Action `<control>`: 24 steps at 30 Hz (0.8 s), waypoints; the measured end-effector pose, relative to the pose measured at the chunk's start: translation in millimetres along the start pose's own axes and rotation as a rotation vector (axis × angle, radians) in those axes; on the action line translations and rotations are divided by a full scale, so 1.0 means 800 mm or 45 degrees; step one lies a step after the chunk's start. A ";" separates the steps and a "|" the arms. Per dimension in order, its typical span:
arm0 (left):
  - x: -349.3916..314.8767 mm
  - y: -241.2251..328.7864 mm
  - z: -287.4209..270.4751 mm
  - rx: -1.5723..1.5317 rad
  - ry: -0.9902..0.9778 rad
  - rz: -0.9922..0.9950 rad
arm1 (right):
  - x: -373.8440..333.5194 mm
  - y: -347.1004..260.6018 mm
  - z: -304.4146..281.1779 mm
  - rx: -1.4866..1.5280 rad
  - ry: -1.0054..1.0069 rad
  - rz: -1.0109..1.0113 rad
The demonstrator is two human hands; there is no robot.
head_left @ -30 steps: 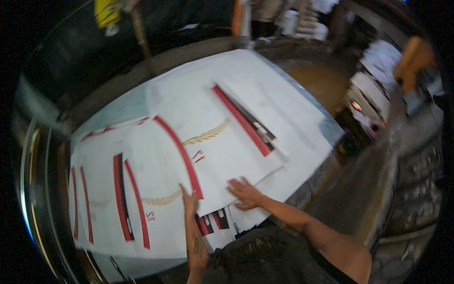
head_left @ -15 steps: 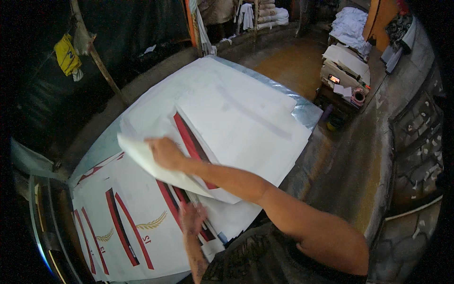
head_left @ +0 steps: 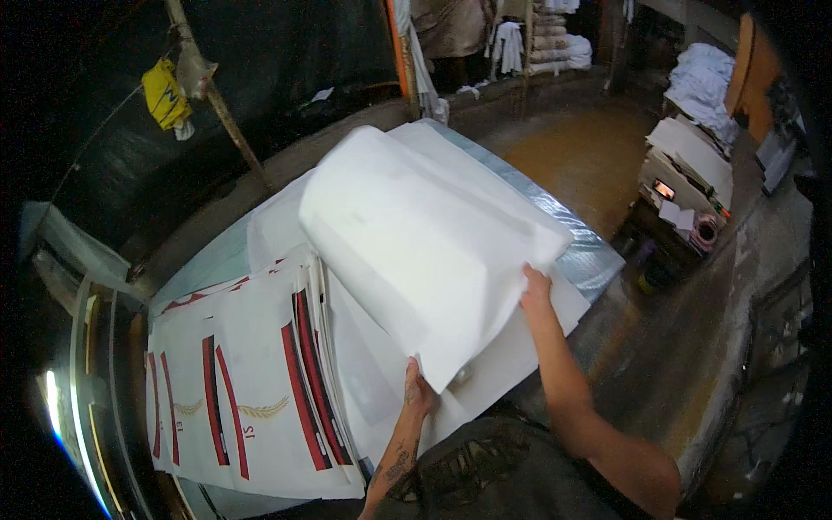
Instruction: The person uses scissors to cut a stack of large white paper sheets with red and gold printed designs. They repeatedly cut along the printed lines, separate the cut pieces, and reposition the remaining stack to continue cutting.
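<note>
Sheet (head_left: 416, 251), white, in closed left hand (head_left: 419, 388) and closed right hand (head_left: 536, 285) — red numerals (head_left: 250, 433) on printed stack (head_left: 258, 321)

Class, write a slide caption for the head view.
Left hand and right hand hold a curling white sheet beside printed sheets.

A large white sheet (head_left: 407, 243) (its visible face plain) bows upward, partly lifted, above the table (head_left: 585, 251)
</note>
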State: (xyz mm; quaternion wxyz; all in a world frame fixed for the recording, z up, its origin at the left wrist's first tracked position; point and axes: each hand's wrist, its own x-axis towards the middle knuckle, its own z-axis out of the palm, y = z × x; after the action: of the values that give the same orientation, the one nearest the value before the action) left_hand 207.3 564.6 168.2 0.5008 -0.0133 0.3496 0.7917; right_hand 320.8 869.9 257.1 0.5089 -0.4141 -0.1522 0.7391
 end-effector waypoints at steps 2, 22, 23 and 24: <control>0.009 0.002 0.015 -0.005 0.018 0.039 | 0.039 0.000 -0.054 -0.054 0.104 0.085; 0.021 0.015 0.025 0.820 0.137 0.088 | 0.059 -0.022 -0.237 -0.635 0.353 -0.353; 0.008 0.013 0.016 0.963 0.211 0.120 | 0.054 -0.016 -0.239 -0.589 0.356 -0.369; -0.011 0.012 0.003 1.124 0.315 0.122 | 0.047 -0.008 -0.238 -0.590 0.270 -0.363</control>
State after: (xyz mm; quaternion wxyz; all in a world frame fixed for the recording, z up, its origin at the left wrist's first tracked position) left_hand 204.9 556.6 178.0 0.3760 0.1232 0.7107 0.5817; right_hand 465.5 868.8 127.9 0.5126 -0.5687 -0.3195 0.5584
